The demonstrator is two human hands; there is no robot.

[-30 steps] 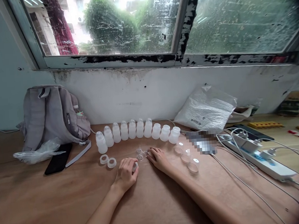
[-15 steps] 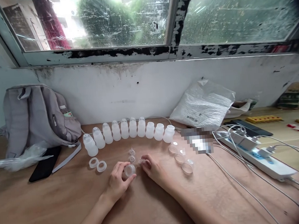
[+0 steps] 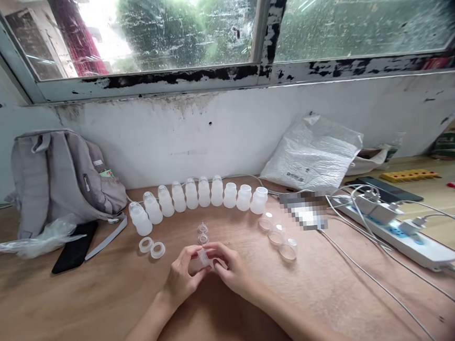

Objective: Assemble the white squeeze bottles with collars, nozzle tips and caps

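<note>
My left hand (image 3: 183, 276) and my right hand (image 3: 231, 269) meet over the wooden table (image 3: 65, 309), both pinching a small translucent plastic ring cap (image 3: 203, 258) between their fingertips. Just beyond them lie two small clear nipples (image 3: 203, 233). A curved row of several white plastic bottles (image 3: 198, 196) stands behind. Two white collar rings (image 3: 151, 247) lie to the left, and a few clear dome caps (image 3: 277, 236) lie to the right.
A grey backpack (image 3: 60, 178) leans on the wall at left, with a black phone (image 3: 74, 253) and crumpled clear plastic (image 3: 36, 240) before it. At right are a white plastic bag (image 3: 315, 155), a power strip (image 3: 398, 233) with cables, and another phone (image 3: 382, 190).
My left hand lifted the ring cap off the table. My right hand picked a small piece from by the nipples and came in to join it at the cap.
</note>
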